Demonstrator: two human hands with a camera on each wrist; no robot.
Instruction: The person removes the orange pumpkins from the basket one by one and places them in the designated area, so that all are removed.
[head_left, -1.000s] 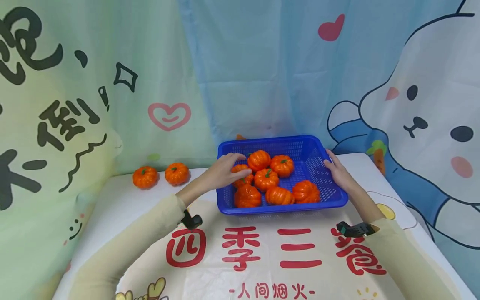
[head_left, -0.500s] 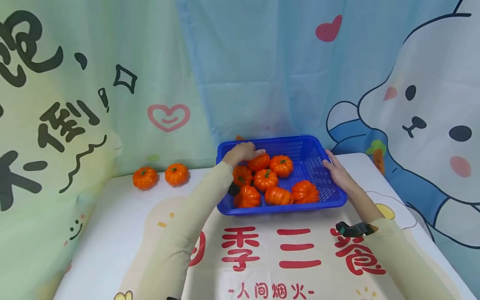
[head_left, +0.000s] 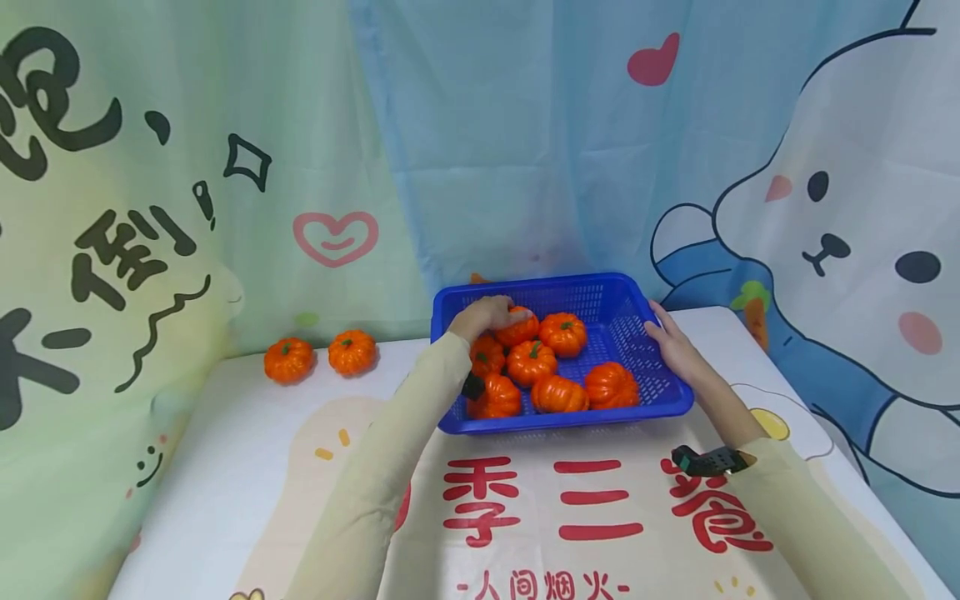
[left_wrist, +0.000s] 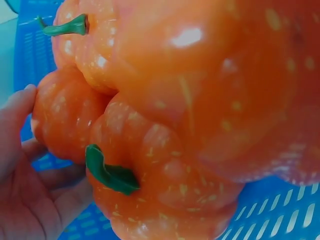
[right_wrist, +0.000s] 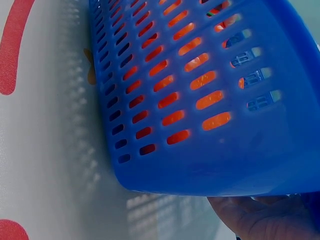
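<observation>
Several orange pumpkins with green stems lie together in a blue plastic basket (head_left: 630,333). My left hand (head_left: 483,315) reaches into its back left corner and grips a pumpkin (head_left: 520,327) there. Up close in the left wrist view, the thumb lies on one side of that pumpkin (left_wrist: 65,112) and the fingers curl beneath it. Other pumpkins crowd against it, one with a bent stem (left_wrist: 112,172). At the basket's right side my right hand (head_left: 675,342) holds the rim. From the right wrist view, the fingers sit under the basket's slotted wall (right_wrist: 165,100).
Two more pumpkins, one farther left (head_left: 289,360) and one beside it (head_left: 352,352), lie on the white table (head_left: 225,433) left of the basket. A printed curtain (head_left: 495,167) hangs right behind the table. A thin cable (head_left: 780,396) runs along the right side.
My left hand has moved from the basket's left side to its back left corner, over the pumpkins, and come down onto one. The right hand has stayed at the rim.
</observation>
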